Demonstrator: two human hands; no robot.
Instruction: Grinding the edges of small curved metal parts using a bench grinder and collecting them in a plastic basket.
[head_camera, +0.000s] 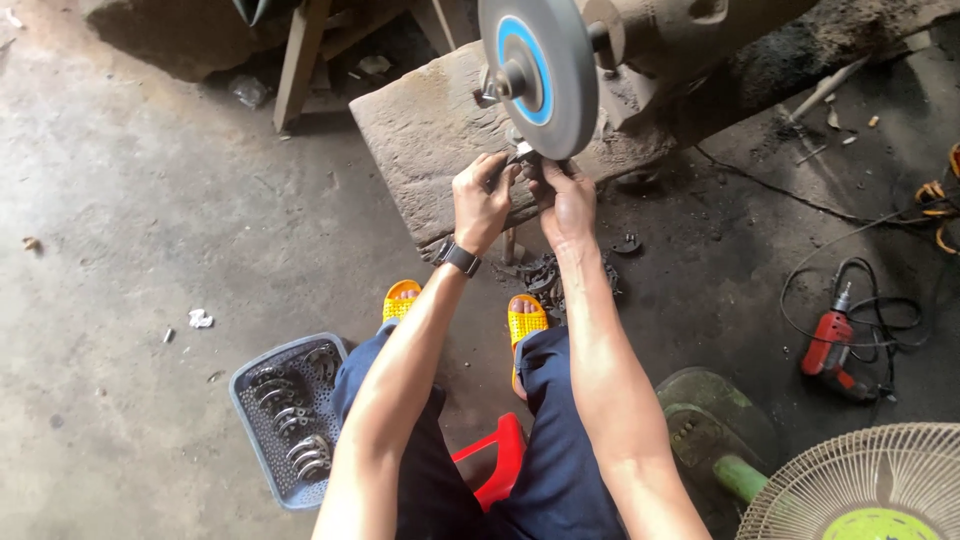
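A grey grinding wheel with a blue ring turns on a bench grinder mounted on a worn wooden block. Both of my hands hold a small metal part up against the wheel's lower edge. My left hand, with a black watch at the wrist, grips the part from the left. My right hand grips it from the right. The part is mostly hidden by my fingers.
A grey plastic basket with several curved metal parts sits by my left knee. Dark metal pieces lie on the floor near my yellow sandals. A red electric drill with cable lies to the right, a fan at the bottom right, a red stool under me.
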